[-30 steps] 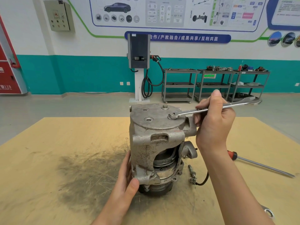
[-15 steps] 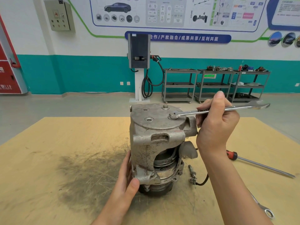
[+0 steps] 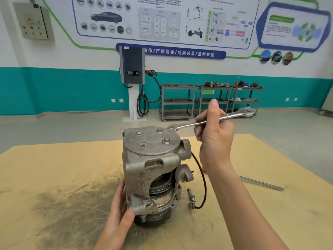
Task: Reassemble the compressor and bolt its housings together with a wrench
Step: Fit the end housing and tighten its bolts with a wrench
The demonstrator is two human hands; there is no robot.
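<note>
Steel wrench (image 3: 212, 120) gripped in right hand (image 3: 215, 130); left hand (image 3: 119, 212) steadies compressor (image 3: 151, 170).

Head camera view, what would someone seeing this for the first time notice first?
The grey compressor stands upright mid-table on the stained brown tabletop, the left hand gripping its lower left side. Above it the right hand holds a silver combination wrench, its ring end at the top plate's far right edge. A charging post stands against the teal wall behind.
</note>
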